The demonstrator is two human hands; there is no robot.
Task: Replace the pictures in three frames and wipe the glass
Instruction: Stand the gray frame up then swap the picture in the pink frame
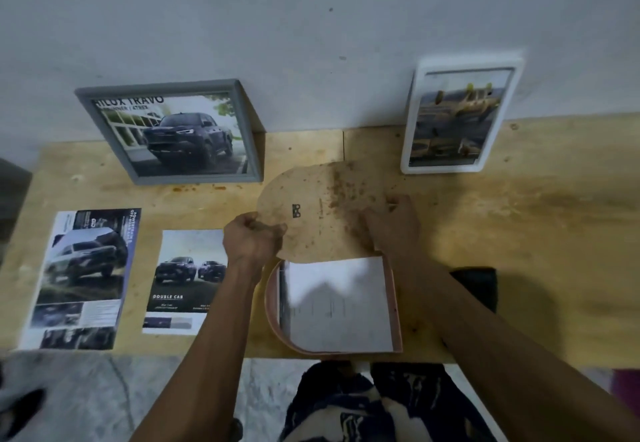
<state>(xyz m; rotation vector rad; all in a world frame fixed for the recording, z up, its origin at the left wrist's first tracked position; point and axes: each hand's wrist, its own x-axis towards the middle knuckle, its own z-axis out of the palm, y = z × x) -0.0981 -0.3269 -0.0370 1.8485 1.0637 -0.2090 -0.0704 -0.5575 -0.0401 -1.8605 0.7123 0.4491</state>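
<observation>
A pink arch-shaped frame (273, 310) lies face down at the table's near edge, with a white sheet (339, 306) showing inside it. Its stained brown backing board (322, 209) is lifted off and held over the frame's far end. My left hand (251, 237) grips the board's left edge. My right hand (394, 223) holds its right side. A grey frame (173, 129) with a truck picture leans on the wall at the left. At the right leans a white frame (460, 115) with a yellowish picture. Two loose truck prints lie on the table, one large (83, 278), one smaller (187, 278).
The wooden table (536, 216) stands against a grey wall. A dark cloth (481, 285) lies beside my right forearm. My patterned trousers and the floor show below the table's near edge.
</observation>
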